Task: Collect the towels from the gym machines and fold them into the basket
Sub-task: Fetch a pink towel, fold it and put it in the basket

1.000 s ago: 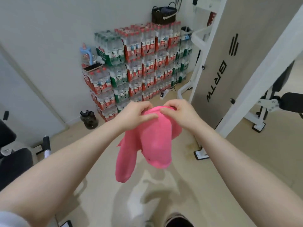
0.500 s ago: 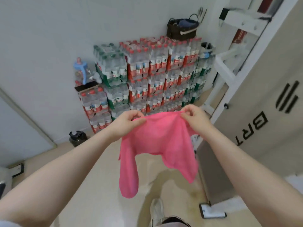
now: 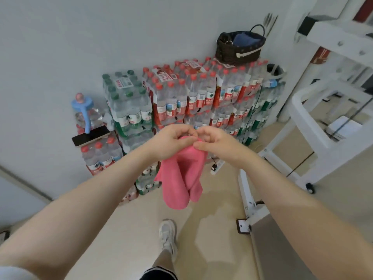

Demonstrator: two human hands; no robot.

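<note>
Pinching the top of the pink towel (image 3: pixel 182 178) between thumb and fingers of my left hand (image 3: pixel 171 141) and my right hand (image 3: pixel 214 142), I hold it doubled over in mid-air, its two layers hanging over the floor in front of me. My hands touch at the fold, fingers curled onto the cloth. I'd judge this towel half folded, with another fold or two left. Beyond it, the dark wicker basket (image 3: pixel 240 49) sits on the top edge of the stacked water bottles (image 3: pixel 181 102), something blue already inside. The white gym machine (image 3: pixel 323 122) stands to my right.
</note>
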